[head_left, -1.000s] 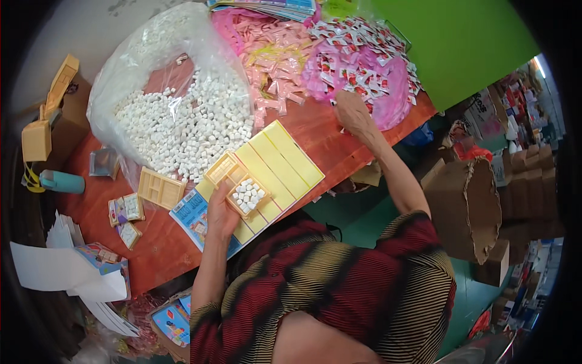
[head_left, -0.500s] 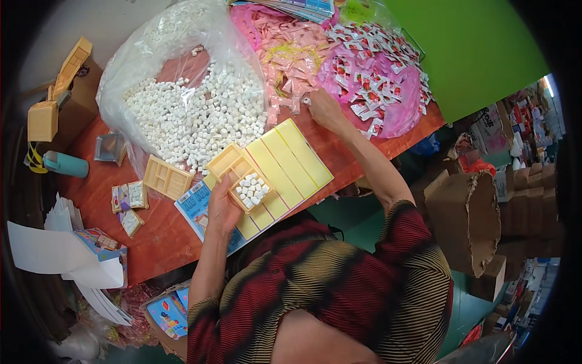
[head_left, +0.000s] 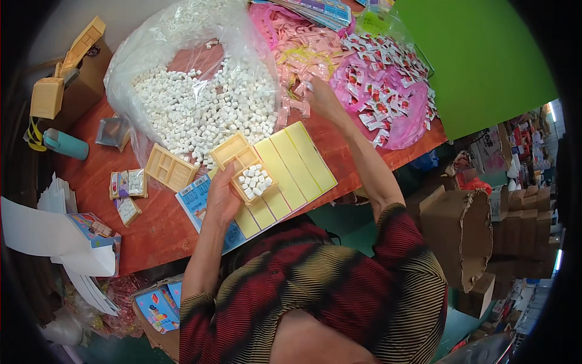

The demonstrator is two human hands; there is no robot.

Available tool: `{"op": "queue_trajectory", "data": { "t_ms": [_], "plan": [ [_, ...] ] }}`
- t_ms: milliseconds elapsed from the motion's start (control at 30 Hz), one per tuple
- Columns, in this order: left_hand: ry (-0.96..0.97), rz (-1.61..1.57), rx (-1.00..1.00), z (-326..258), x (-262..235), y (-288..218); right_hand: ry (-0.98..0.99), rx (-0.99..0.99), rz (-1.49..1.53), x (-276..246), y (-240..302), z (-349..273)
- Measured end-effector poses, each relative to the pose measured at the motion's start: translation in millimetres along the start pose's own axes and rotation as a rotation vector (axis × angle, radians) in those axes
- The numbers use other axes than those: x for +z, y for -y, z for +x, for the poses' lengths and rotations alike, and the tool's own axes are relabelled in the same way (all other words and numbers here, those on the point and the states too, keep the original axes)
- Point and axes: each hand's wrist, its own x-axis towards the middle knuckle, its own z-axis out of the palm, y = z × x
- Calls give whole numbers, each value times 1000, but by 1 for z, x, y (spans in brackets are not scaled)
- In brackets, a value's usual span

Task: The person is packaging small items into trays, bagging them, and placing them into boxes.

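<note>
Tan tray (head_left: pixel 232 146), one, in grip of left hand (head_left: pixel 224 199); white packet (head_left: pixel 310 86), one, in pinch of right hand (head_left: pixel 326 101)

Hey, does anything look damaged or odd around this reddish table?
Yes, the large brown cardboard box at the picture's right, beyond the reddish table: its edge is ragged, as if torn rather than cleanly cut.
</note>
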Motion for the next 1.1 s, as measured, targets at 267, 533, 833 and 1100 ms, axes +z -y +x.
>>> {"op": "queue_trajectory", "data": {
  "t_ms": [267,533,833,1100],
  "plan": [
    [-41,-10,25,2,8,1,99,-107,-254,38,-10,25],
    [-5,-5,31,9,6,-1,188,-183,-342,25,-23,32],
    [21,61,47,18,4,-4,383,140,359,2,-52,32],
    [-15,67,60,16,8,-1,159,-228,-297,24,-28,31]
  ]
}}
